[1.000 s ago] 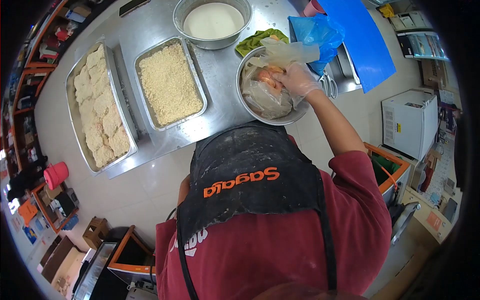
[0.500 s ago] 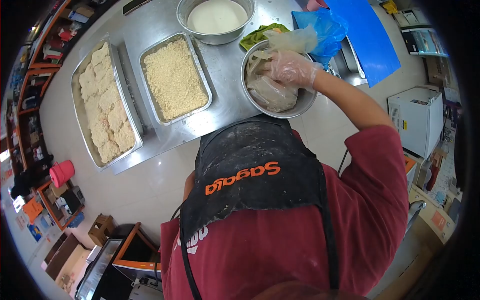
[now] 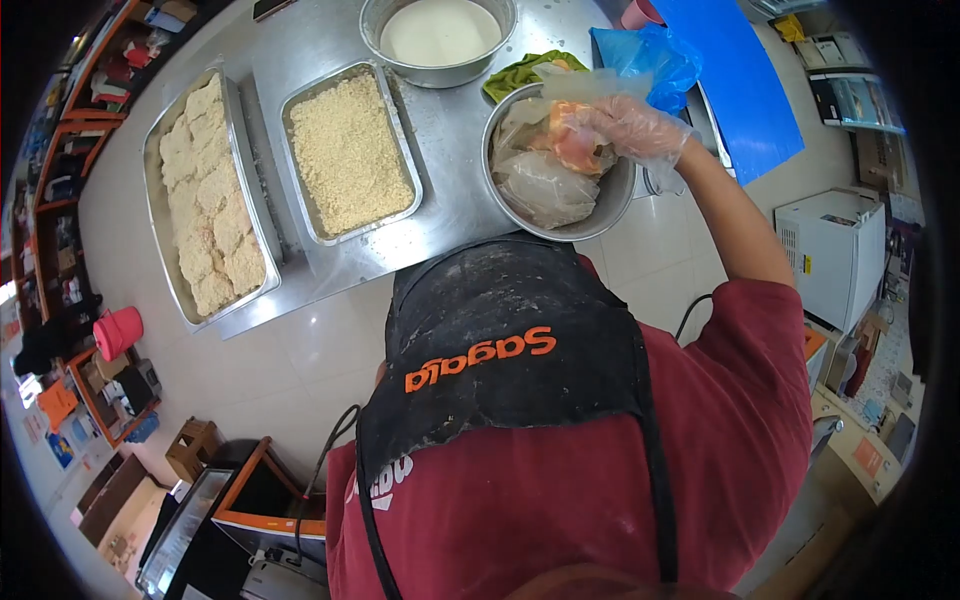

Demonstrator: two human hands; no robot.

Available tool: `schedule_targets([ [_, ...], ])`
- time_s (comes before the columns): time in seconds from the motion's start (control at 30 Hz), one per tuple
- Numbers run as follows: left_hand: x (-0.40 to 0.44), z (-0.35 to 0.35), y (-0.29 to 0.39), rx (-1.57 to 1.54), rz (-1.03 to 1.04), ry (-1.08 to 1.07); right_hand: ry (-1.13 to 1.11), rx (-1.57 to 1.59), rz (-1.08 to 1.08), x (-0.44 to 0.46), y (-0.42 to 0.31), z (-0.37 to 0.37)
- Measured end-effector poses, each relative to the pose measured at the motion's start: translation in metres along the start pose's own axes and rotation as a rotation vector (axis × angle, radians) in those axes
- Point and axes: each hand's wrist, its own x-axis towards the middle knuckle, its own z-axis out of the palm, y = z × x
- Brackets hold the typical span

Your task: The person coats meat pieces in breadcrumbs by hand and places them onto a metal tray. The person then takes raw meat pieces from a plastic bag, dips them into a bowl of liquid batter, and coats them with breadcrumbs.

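Note:
My right hand [image 3: 640, 128], in a clear plastic glove, is closed on a piece of raw meat [image 3: 577, 138], pinkish orange. It is over the round metal bowl [image 3: 624, 205], which holds crumpled translucent plastic bags [image 3: 545, 188]. My left hand is out of view. Left of the bowl lies a rectangular metal tray [image 3: 412, 208] of pale crumbs [image 3: 348, 150]. Farther left, a longer tray [image 3: 160, 240] holds crumb-coated pieces [image 3: 213, 200]. A large metal bowl [image 3: 440, 76] with whitish liquid [image 3: 441, 33] stands at the back.
A green cloth [image 3: 520, 77] lies behind the bag-filled bowl. A blue plastic bag [image 3: 655, 62] and a blue sheet [image 3: 745, 100] are at the right, with a pink cup [image 3: 641, 14] behind them. The steel table's front edge [image 3: 330, 295] runs before my apron.
My right hand, which was down among the bags, has lifted and moved right, and the meat piece now shows in its fingers. The view has shifted slightly.

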Motion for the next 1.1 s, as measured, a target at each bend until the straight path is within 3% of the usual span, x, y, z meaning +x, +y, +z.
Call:
schedule_targets([
  [0.07, -0.001, 0.0, -0.001, 0.0, -0.001, 0.0, -0.01, -0.146, 0.067, -0.002, 0.006, -0.003],
  [0.17, 0.001, -0.002, -0.001, 0.002, 0.0, 0.005, 0.071, -0.089, 0.103, -0.01, 0.011, 0.001],
  [0.27, 0.004, -0.004, -0.003, 0.001, 0.0, 0.005, 0.287, -0.427, -0.09, -0.009, 0.025, 0.016],
  [0.37, 0.006, -0.007, -0.002, 0.002, 0.007, 0.002, 0.346, -0.579, -0.029, -0.012, 0.013, 0.032],
  [0.47, 0.008, -0.007, -0.004, -0.012, 0.014, 0.003, 0.364, -0.602, 0.027, -0.007, 0.003, 0.044],
  [0.57, 0.009, -0.007, -0.008, -0.028, 0.021, 0.005, 0.463, -0.413, -0.004, -0.01, -0.012, 0.057],
  [0.77, 0.009, -0.006, -0.014, -0.052, 0.022, 0.005, 0.612, -0.51, -0.164, 0.002, -0.008, 0.065],
  [0.97, 0.007, -0.009, -0.019, -0.06, 0.019, 0.012, 0.362, -0.305, -0.111, -0.011, -0.006, 0.031],
  [1.07, 0.008, -0.011, -0.019, -0.062, 0.02, 0.011, 0.196, 0.089, -0.07, -0.022, -0.018, -0.001],
  [1.1, 0.008, -0.011, -0.019, -0.064, 0.02, 0.011, 0.146, 0.065, 0.017, -0.027, -0.029, -0.016],
])
